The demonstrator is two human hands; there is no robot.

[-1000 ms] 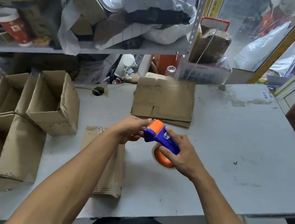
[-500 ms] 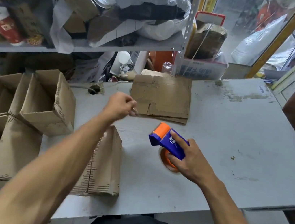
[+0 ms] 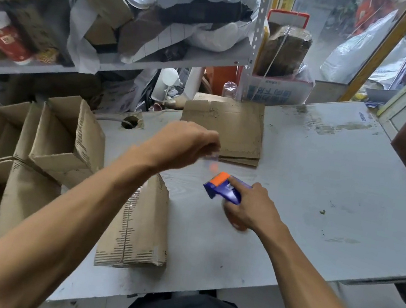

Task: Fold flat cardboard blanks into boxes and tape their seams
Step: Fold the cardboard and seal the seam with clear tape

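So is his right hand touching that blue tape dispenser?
Touching. The head view shows the right hand gripping the blue tape dispenser, fingers lying over its top.

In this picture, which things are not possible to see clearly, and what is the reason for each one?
- Left hand, head view: fingertips smeared by motion blur, so whether it pinches tape cannot be told.
- Tape roll: hidden under the right hand; only the blue and orange tape dispenser shows.
- Stack of flat blanks: their count is unclear, since the edges are too thin.
- Folded box: partly covered by the left forearm.
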